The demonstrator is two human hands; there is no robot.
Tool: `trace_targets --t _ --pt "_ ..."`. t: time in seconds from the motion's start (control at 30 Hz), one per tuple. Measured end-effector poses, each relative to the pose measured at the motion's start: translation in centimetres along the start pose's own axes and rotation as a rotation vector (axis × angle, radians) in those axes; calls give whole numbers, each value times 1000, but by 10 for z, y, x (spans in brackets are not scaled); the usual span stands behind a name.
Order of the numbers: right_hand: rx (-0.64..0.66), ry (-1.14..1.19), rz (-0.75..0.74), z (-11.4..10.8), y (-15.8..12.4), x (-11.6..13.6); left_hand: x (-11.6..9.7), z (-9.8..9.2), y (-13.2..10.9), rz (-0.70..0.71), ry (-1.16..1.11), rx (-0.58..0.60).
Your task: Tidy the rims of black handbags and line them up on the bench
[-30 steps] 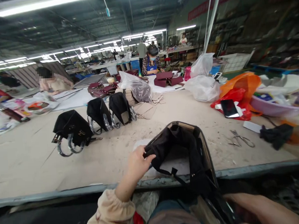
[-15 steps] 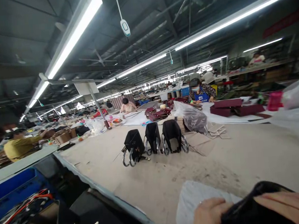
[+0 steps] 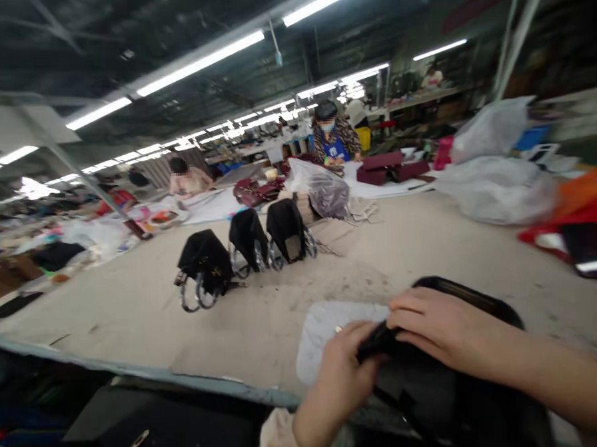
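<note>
A black handbag leans at the table's near edge, tilted toward me and partly blurred. My left hand is closed around its left upper corner, thumb on the near side. Across its top edge lies my right hand, its fingers bent over the rim and gripping it near the left hand. The bag's lower part is cut off by the frame. A white plastic sheet lies on the table behind the left hand.
Three black bags stand on the beige table: a left one, a middle one and a right one. Clear plastic bags and a phone lie right. Co-workers sit beyond. Below the table edge are dark bags.
The view has swung right and down, so the standing bags appear further left. Both hands and the black handbag now show more fully, nearer the frame's middle.
</note>
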State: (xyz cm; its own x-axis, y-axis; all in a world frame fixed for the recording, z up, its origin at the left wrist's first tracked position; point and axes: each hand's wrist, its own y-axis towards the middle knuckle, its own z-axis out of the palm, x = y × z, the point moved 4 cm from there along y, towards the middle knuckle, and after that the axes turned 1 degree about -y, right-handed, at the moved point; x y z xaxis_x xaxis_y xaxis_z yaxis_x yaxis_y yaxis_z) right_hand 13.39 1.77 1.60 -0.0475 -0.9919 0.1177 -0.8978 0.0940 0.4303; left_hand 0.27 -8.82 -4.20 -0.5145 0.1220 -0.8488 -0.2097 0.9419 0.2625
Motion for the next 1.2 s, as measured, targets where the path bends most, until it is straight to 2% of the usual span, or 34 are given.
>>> trace_targets --t 0.03,0.1,0.2,0.37,0.57,0.87,1.07,1.2 --pt "87 19 2 -1 0 -1 1 0 2 5 1 0" --pt "169 7 10 -2 1 -3 6 1 5 3 16 23" --pt "211 -70 -5 -2 1 -2 10 2 5 11 39 46" --pt "175 -72 -1 -1 0 1 6 -2 0 33 98 23" --pt "185 24 83 5 1 -5 6 -2 0 39 117 -16" --pt "198 -59 183 6 8 -8 4 0 2 57 158 -44" --pt "188 -71 203 6 9 -8 1 2 2 57 132 -75" --pt "169 -64 162 5 4 -5 0 1 3 50 117 -102"
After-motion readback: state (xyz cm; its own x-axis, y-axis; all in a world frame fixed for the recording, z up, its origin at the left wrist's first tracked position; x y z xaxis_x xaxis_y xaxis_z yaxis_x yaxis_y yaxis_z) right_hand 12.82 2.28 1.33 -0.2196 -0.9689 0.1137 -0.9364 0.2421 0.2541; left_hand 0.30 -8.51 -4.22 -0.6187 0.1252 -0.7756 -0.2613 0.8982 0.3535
